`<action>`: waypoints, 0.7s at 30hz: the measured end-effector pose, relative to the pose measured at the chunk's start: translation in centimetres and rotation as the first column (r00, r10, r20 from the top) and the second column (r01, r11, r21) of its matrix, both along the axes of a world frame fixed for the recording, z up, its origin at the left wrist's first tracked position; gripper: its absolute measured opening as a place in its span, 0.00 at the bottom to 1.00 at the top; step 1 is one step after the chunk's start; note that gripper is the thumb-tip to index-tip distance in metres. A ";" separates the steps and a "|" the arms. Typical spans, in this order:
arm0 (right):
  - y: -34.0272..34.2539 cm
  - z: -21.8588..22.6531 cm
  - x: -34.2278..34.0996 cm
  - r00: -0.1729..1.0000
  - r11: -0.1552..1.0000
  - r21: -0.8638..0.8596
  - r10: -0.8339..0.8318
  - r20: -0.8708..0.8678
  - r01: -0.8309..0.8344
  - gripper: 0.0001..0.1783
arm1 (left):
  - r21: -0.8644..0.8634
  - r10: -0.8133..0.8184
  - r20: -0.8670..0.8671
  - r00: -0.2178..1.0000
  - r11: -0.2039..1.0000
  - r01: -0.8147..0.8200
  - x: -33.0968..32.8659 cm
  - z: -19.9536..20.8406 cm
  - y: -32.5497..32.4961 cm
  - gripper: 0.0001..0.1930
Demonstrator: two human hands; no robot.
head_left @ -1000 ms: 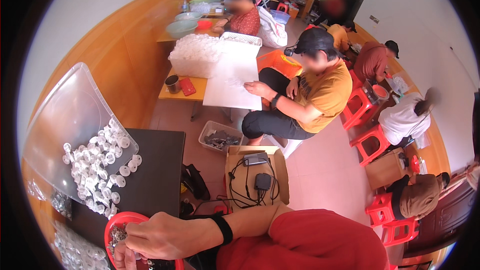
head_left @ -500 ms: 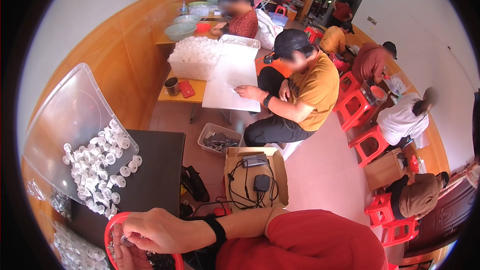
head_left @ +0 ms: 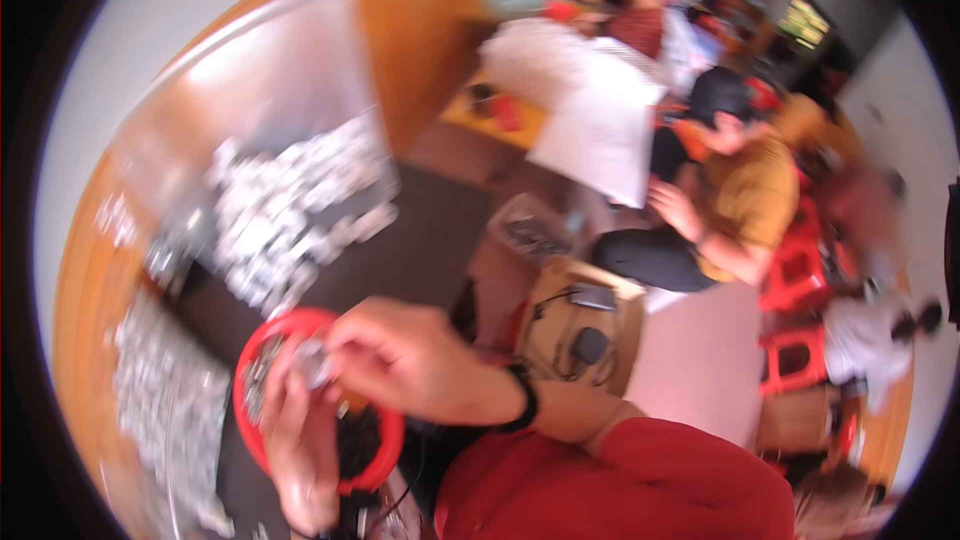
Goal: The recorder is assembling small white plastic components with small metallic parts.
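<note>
Over a red basin (head_left: 248,432), both my hands meet at a small clear plastic part (head_left: 314,364), smeared by motion. My left hand (head_left: 302,450) is closed on it from the left, fingers upward. From the right, my right hand (head_left: 405,355) pinches the same part between thumb and fingertips. Small metal-looking bits (head_left: 262,380) lie in the basin's left side, and dark small pieces (head_left: 358,443) in its right. Just beyond, a heap of white and clear plastic parts (head_left: 285,210) spills from a tilted translucent bin (head_left: 270,60) onto a dark table (head_left: 425,225).
A bag of clear parts (head_left: 165,400) lies left of the basin. A cardboard box (head_left: 628,340) with cables and black devices stands on the floor to the right. Ahead, a co-worker in a yellow shirt (head_left: 765,205) sits at a white board (head_left: 595,145). Red stools (head_left: 795,360) stand farther right.
The view has swung left and down, so everything sits farther right and blurs. My hands have risen above the basin, and the plastic part between them now shows more.
</note>
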State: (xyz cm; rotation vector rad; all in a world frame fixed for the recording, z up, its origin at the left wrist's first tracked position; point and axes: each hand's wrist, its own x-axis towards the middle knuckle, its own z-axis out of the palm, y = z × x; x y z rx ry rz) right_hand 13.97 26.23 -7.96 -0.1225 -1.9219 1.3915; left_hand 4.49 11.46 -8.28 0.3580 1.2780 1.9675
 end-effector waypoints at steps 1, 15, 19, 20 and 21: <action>0.2 -0.2 -0.3 0.999 0.996 0.072 -0.048 -0.017 0.049 0.07 | 0.024 0.009 0.023 1.000 1.000 -0.010 0.1 0.3 0.4 0.30; -1.1 1.3 -2.1 0.998 0.812 0.580 -0.064 -0.022 0.065 0.10 | 0.249 -0.107 0.200 0.974 0.967 0.055 -1.3 -0.8 -0.6 0.23; -0.6 1.8 -2.2 1.000 0.775 0.632 -0.021 -0.014 0.026 0.10 | 0.286 -0.120 0.204 0.971 0.956 0.058 -1.5 -1.3 -0.6 0.22; -0.5 2.0 -2.2 1.000 0.772 0.635 0.012 0.002 -0.010 0.11 | 0.291 -0.120 0.205 0.971 0.955 0.056 -1.5 -1.2 -0.6 0.21; -0.5 2.1 -2.2 0.999 0.769 0.638 0.043 0.018 -0.045 0.11 | 0.291 -0.120 0.205 0.971 0.955 0.057 -1.6 -1.3 -0.7 0.21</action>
